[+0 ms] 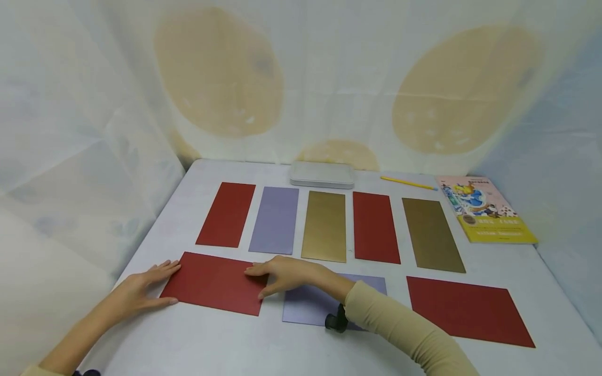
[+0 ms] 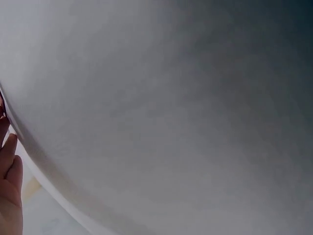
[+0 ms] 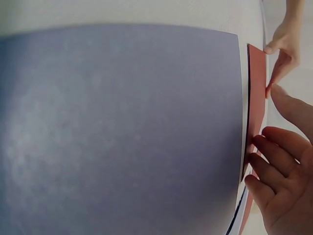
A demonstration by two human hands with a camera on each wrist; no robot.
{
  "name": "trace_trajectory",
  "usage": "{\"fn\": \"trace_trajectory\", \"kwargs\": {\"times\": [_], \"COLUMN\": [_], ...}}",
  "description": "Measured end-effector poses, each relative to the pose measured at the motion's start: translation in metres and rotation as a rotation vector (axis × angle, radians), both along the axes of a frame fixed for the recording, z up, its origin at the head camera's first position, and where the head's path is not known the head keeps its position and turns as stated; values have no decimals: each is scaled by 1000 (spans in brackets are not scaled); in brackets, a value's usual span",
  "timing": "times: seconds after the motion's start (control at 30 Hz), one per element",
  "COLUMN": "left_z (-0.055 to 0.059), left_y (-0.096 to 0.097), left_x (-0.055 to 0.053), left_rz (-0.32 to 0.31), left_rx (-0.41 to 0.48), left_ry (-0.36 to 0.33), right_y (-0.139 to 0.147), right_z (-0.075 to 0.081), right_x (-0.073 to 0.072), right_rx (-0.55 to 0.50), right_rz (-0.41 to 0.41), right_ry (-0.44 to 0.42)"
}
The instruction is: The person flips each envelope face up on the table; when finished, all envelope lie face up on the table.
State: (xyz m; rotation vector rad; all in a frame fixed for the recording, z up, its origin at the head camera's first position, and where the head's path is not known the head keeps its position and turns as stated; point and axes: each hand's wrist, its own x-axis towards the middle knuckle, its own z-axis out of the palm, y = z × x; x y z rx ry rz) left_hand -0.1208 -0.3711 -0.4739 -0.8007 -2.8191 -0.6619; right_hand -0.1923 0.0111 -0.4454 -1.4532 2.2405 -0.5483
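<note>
A red rectangular sheet point(image 1: 213, 284) lies flat at the table's front left. My left hand point(image 1: 141, 290) touches its left end, thumb and fingers spread along that edge. My right hand point(image 1: 288, 272) reaches across from the right, its fingertips touching the sheet's right end. Beneath the right forearm lies a purple sheet point(image 1: 305, 305), partly hidden by the arm; it fills most of the right wrist view. That view also shows the red sheet point(image 3: 257, 78) edge-on between both hands. Only part of the left hand point(image 2: 10, 196) appears in the left wrist view.
Behind is a row of sheets: red point(image 1: 227, 215), purple point(image 1: 274, 220), gold point(image 1: 324, 226), red point(image 1: 376, 227) and darker gold point(image 1: 433, 235). Another red sheet point(image 1: 470, 310) lies front right. Farther back are a grey flat case point(image 1: 322, 174), yellow pencil point(image 1: 408, 182) and book point(image 1: 484, 209).
</note>
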Motion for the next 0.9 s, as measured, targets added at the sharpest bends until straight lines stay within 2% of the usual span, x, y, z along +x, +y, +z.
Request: {"fn": "trace_trajectory", "kwargs": {"times": [0.17, 0.27, 0.43, 0.57, 0.63, 0.73, 0.9], "left_z": [4, 3, -1, -6, -7, -4, 4], "left_y": [1, -1, -2, -2, -1, 1, 5], "left_x": [0, 1, 5, 9, 12, 16, 25], "left_rz": [38, 44, 31, 8, 9, 49, 199], "left_rx": [-87, -97, -42, 31, 78, 153, 271], "left_ry": [1, -1, 41, 109, 123, 90, -62], "right_y": [1, 1, 3, 3, 4, 5, 7], "right_z": [-1, -1, -1, 0, 0, -1, -2], "right_x": [-1, -2, -1, -2, -2, -3, -5], "right_rx": [-5, -6, -6, -11, -20, -44, -83], "right_rz": [0, 0, 1, -2, 0, 6, 3], "right_ry": [8, -2, -24, -41, -46, -61, -132]}}
